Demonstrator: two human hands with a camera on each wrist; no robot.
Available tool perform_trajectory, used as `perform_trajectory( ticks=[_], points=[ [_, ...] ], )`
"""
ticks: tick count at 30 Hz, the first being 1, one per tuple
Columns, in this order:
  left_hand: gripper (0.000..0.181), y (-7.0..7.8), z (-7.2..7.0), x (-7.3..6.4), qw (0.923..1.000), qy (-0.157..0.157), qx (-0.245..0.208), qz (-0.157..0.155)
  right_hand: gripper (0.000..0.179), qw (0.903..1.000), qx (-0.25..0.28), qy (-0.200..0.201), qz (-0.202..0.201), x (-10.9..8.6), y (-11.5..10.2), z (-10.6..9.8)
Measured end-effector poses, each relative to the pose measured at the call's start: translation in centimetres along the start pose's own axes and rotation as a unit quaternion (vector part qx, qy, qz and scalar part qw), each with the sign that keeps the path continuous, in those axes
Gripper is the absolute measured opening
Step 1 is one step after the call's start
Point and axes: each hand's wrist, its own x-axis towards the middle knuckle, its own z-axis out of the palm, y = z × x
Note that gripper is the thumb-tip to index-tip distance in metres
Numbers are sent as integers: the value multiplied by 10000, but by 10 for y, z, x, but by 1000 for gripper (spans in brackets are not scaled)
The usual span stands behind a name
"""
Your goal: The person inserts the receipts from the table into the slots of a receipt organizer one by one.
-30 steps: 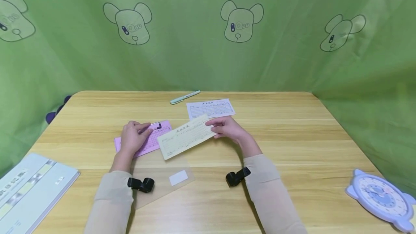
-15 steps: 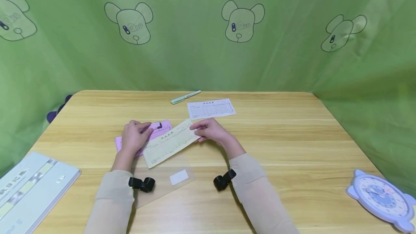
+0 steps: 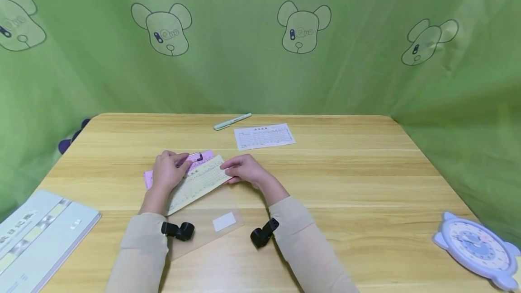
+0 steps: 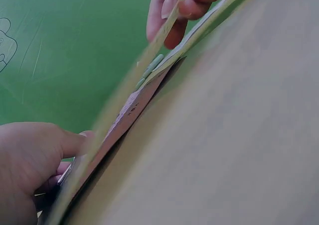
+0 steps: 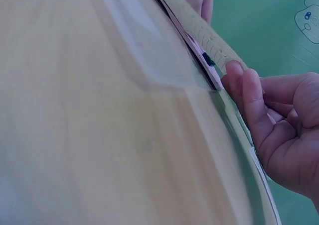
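My right hand (image 3: 247,169) pinches the right end of a pale yellow printed form (image 3: 199,182), thumb on one side and fingers on the other. The form is tilted and overlaps a pink printed form (image 3: 205,154). My left hand (image 3: 168,169) is at the pink form, thumb and fingers pinching a metal clip (image 3: 197,157) with a black end. The yellow form's left end passes behind the left wrist. In the left wrist view, the pink form (image 4: 130,110) lies beneath the raised yellow form (image 4: 141,78). The right wrist view shows thumb and fingertip meeting on the form's edge.
A clear plastic sleeve (image 3: 203,234) with a white label (image 3: 224,221) lies nearest the forearms. Behind are a white printed form (image 3: 264,137) and a mint-green pen (image 3: 232,121). A light blue notebook (image 3: 40,238) is at left, a blue clock (image 3: 476,245) at right.
My right hand has carried the yellow form left and toward me, so it covers more of the pink form and its end reaches the left wrist. The left hand has stayed in place.
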Motion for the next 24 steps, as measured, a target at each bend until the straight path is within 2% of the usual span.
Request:
perform_trajectory(
  ticks=[8,16,19,24],
  points=[
    [37,0,0,-1,10000,-37,-55,62,23,9996,230,-37,126,5,4,9],
    [36,-3,1,-2,9998,-42,-1,173,24,9991,301,118,278,6,5,14],
    [35,-5,2,-2,9995,12,93,318,24,9989,287,168,332,6,4,15],
    [33,-7,3,0,9954,79,473,824,24,9988,207,234,387,7,4,15]
  ],
)
